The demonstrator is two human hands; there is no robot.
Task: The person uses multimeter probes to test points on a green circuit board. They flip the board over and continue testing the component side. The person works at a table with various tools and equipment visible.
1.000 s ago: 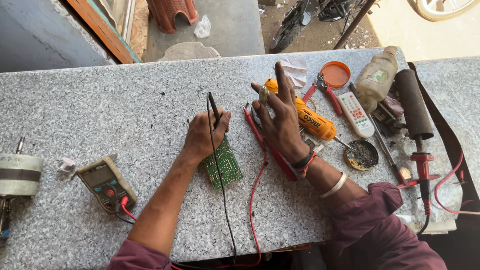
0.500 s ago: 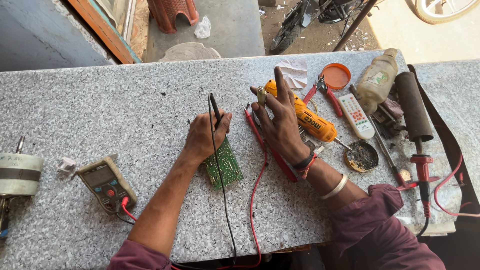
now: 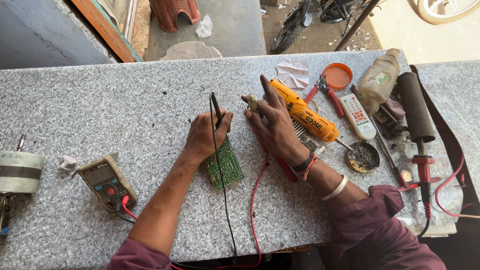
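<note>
Left hand [image 3: 204, 134] pinches the black probe [image 3: 216, 107] over the board [image 3: 226, 165]; right hand [image 3: 276, 126], fingers partly spread, pinches a small part [image 3: 252, 103].

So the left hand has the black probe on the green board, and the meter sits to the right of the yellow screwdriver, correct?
Not quite. The meter lies far to the left of the yellow screwdriver, near the left forearm, as the head view shows. The rest holds: the left hand has the black probe on the green board.
</note>
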